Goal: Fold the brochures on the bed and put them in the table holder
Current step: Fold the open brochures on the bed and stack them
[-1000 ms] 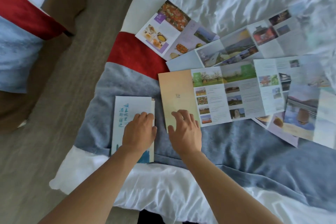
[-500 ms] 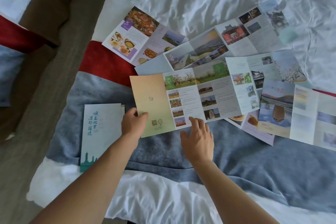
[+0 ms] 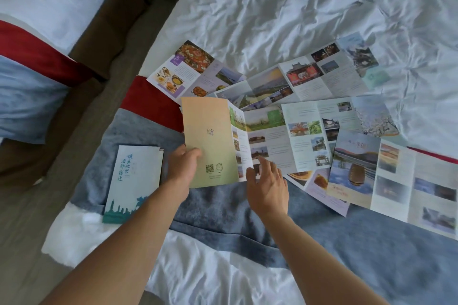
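The left hand (image 3: pixel 183 168) pinches the tan brochure (image 3: pixel 210 141) cover, folding it; the right hand (image 3: pixel 269 185), fingers loose, rests on the inner panels. Next it likely needs creasing flat.

The folded brochure (image 3: pixel 133 180) lies on the bed (image 3: pixel 272 19) at about 8 o'clock, just left of the left hand (image 3: pixel 182 168). That hand's grip lifts the cover panel (image 3: pixel 208 141) of a part-open brochure at the centre; the right hand (image 3: pixel 269 185) rests on its lower edge at 5 o'clock. Behind it, toward 12 and 1 o'clock, two open brochures (image 3: pixel 195 69) (image 3: pixel 322 76) overlap. Another open brochure (image 3: pixel 396 180) lies at 3 o'clock. A second bed (image 3: pixel 37 7) stands at 10 o'clock, across the floor (image 3: pixel 24 218).
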